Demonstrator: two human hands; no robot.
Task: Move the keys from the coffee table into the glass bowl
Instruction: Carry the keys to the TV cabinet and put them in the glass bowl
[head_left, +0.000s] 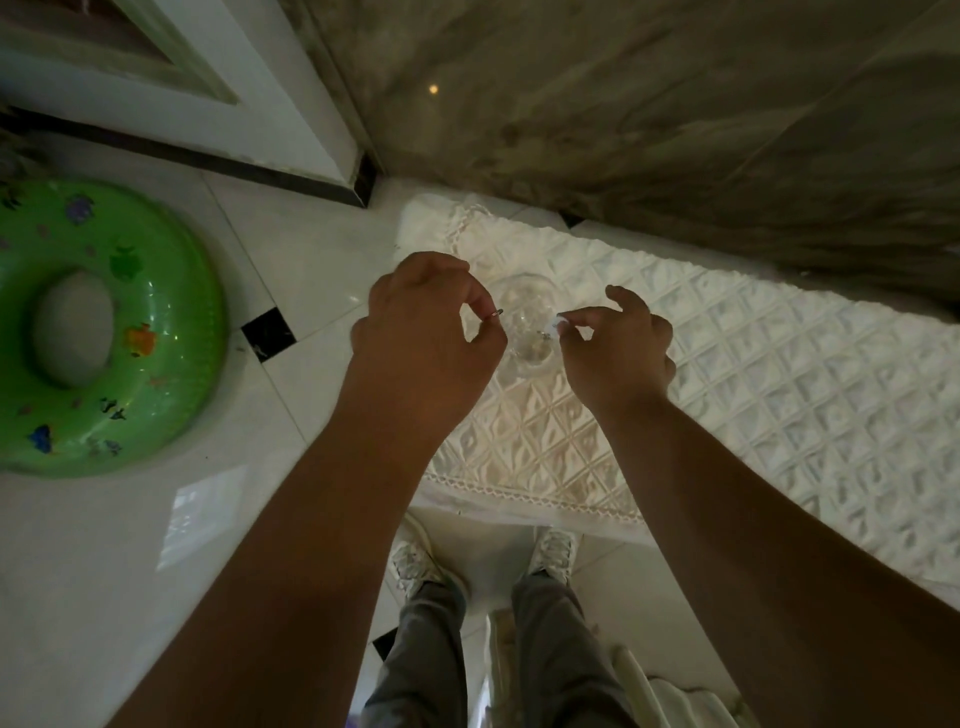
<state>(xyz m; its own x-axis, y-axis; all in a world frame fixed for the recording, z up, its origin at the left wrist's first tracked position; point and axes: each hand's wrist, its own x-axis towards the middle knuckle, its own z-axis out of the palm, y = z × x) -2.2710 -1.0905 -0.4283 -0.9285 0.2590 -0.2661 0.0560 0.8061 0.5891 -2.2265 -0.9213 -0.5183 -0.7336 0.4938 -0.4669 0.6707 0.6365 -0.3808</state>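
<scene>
A clear glass bowl (525, 322) stands on the white quilted cloth of the coffee table (727, 364), near its left end. My left hand (426, 332) hovers at the bowl's left rim, thumb and forefinger pinched on a small metal key ring (496, 313). At the bowl's right rim my right hand (618, 348) pinches a small pale piece of the keys (561, 325). A small metal part (543, 335) hangs over the bowl between the hands. The rest of the keys is hard to make out against the glass.
A green inflatable swim ring (104, 327) lies on the white tiled floor at the left. A white door frame (208, 104) and a marble wall (675, 104) rise behind the table. My shoes (415, 561) stand at the table's near edge.
</scene>
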